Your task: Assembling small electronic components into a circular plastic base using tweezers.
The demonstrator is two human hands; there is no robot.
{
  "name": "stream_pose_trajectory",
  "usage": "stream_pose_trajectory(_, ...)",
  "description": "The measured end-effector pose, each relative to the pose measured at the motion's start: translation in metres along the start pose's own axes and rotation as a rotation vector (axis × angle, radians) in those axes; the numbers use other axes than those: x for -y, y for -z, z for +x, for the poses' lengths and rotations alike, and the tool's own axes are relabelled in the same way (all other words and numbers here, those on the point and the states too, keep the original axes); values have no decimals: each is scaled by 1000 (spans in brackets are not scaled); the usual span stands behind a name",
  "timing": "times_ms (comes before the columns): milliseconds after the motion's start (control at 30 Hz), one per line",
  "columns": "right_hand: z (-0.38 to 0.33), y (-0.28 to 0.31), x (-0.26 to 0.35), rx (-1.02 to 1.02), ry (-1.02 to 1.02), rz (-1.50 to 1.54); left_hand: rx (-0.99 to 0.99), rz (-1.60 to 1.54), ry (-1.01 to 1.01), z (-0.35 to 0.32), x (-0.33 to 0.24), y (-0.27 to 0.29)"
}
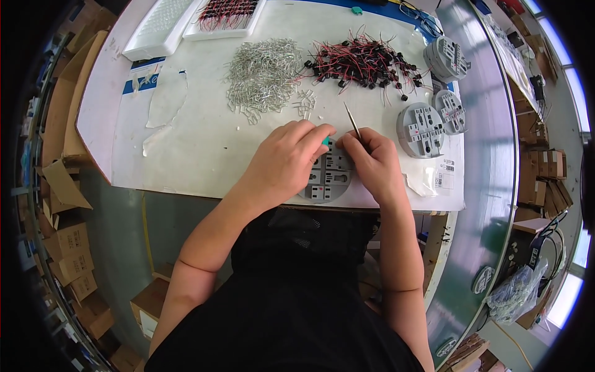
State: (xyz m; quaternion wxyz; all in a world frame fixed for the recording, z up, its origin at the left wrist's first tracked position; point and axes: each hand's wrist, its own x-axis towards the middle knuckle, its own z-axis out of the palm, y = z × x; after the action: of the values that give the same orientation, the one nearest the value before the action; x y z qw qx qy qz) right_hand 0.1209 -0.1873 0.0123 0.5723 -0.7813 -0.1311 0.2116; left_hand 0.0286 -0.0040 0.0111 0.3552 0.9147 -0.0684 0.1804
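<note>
White tray (158, 28) at far left, heap of silvery metal clips (263, 74), my left hand (288, 161) pinching a small teal part (325, 141) over the round grey disc (328, 177) at the table's near edge, my right hand (375, 164) gripping thin tweezers (352, 121), red-black wired parts (365, 62), more grey discs (421, 130) at right.

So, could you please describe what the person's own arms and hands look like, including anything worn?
Both forearms come up from the lower edge bare, with no sleeves visible. The left hand and right hand wear no gloves; no rings, watch or wristbands are visible. The torso is in a black garment.
</note>
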Motion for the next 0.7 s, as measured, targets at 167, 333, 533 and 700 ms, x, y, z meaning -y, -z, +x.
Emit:
stream_pose_trajectory(167,1,0,2,40,7,-113,34,31,36,3,-2,2)
stream_pose_trajectory(333,3,6,1,35,-58,33,79,193,-60,6,-7,-2)
stream_pose_trajectory(533,-2,9,-2,-29,-7,56,247,352,-46,14,-22,-7)
stream_pose_trajectory(700,-9,11,-1,-10,-60,335,236,431,-45,18,-37,10)
